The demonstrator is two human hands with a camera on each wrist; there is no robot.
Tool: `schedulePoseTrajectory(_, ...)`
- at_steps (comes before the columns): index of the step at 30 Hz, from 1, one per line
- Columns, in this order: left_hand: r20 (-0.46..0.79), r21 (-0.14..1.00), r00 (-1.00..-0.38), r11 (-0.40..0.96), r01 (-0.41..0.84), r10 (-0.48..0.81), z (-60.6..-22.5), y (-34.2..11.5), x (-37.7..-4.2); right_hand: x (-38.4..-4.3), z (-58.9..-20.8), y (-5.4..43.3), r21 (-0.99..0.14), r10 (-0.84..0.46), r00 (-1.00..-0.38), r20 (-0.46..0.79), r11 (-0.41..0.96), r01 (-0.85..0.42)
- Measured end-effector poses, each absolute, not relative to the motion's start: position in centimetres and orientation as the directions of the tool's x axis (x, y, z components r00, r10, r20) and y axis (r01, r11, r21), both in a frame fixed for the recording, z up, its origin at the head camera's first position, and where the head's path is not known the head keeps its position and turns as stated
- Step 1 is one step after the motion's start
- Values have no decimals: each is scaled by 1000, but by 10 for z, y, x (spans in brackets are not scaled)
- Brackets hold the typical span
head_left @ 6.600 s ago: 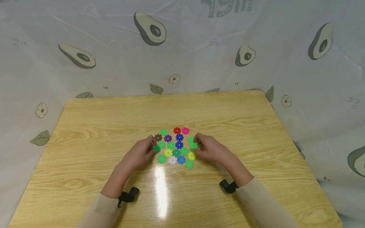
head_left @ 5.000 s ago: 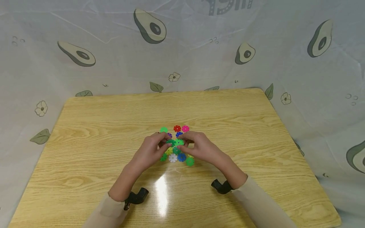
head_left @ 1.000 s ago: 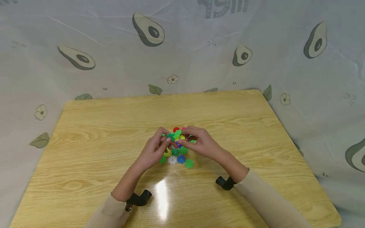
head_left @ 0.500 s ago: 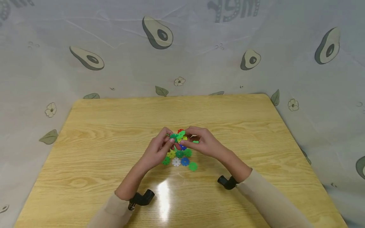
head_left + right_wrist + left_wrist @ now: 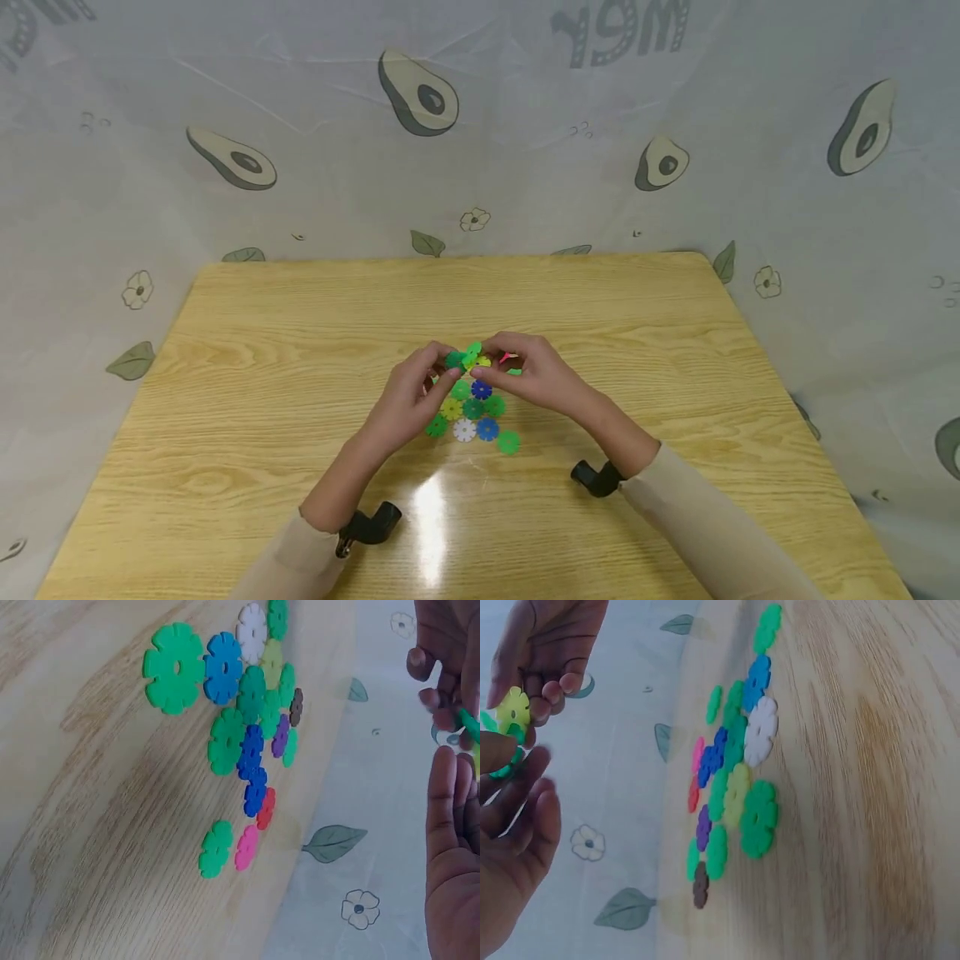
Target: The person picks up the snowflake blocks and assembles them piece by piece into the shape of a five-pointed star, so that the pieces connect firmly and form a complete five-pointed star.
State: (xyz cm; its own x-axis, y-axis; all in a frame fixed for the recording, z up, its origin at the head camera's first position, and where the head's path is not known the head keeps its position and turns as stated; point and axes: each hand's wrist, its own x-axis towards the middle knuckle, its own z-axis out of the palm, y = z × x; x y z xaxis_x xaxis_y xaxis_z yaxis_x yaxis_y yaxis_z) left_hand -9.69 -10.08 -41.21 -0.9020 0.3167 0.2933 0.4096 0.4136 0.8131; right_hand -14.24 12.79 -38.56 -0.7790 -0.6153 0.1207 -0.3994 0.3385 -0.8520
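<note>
Both hands meet above a group of flat, notched plastic flower discs on the table. My left hand [image 5: 408, 398] pinches a dark green disc [image 5: 454, 359] between thumb and fingers. A bright green disc [image 5: 472, 353] stands tilted against it and seems joined to it. My right hand [image 5: 534, 372] pinches a yellow disc [image 5: 482, 363] at the edge of these green ones. In the left wrist view, the yellow disc [image 5: 513, 709] shows its face just above the green pieces. Fingers partly hide how the discs fit together.
Loose discs lie flat beneath the hands, among them a white disc [image 5: 464, 429], a blue disc [image 5: 487, 429] and a green disc [image 5: 508, 442]. A brown disc [image 5: 700, 886] and a pink disc [image 5: 247, 847] lie at the group's far side. A patterned cloth [image 5: 322, 192] hangs behind the wooden table [image 5: 300, 317].
The hands have picked dark green, bright green and yellow discs off the table and brought them together above the group. In the last second the held discs have only turned slightly.
</note>
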Motion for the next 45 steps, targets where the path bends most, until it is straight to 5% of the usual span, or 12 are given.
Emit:
schedulePoseTrajectory(7,447,456,-828,710,536,339,-408,-96,-100,-147,-387,129,-873,-587,-807,58,362,-326)
schedulePoseTrajectory(12,559,242,-737,776,583,380,-407,-92,-107,-150,-384,125,-885,-574,-819,18,372,-281)
schedulePoseTrajectory(19,509,311,-774,758,573,377,-404,-93,-122,-156,-385,130,-887,-553,-833,-6,388,-250)
schedulePoseTrajectory(23,372,391,-855,774,498,362,-402,-98,-144,-162,-392,140,-858,-518,-855,-7,443,-261)
schedulePoseTrajectory(29,101,463,-945,826,322,312,-410,-113,-189,-168,-420,156,-667,-516,-850,-110,673,-322)
schedulePoseTrajectory(36,-73,449,-956,865,222,284,-429,-119,-225,-161,-443,170,-524,-550,-822,-149,749,-406)
schedulePoseTrajectory(45,-139,418,-951,887,197,277,-448,-118,-241,-158,-454,177,-528,-572,-817,-80,719,-452)
